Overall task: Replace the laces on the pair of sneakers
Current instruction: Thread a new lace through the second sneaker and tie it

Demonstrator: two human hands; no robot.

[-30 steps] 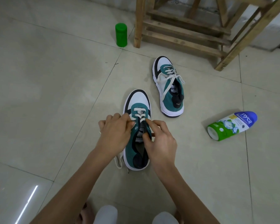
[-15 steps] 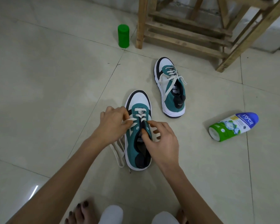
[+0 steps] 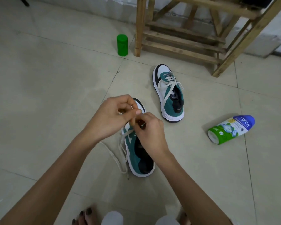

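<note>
Above the near sneaker (image 3: 137, 154) — left hand (image 3: 111, 118) and right hand (image 3: 151, 135) pinch its lace (image 3: 113, 158); slack trails left.

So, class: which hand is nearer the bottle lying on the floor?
Right. The right hand is over the near sneaker, with the bottle off to its right; the left hand is further to the left.
</note>
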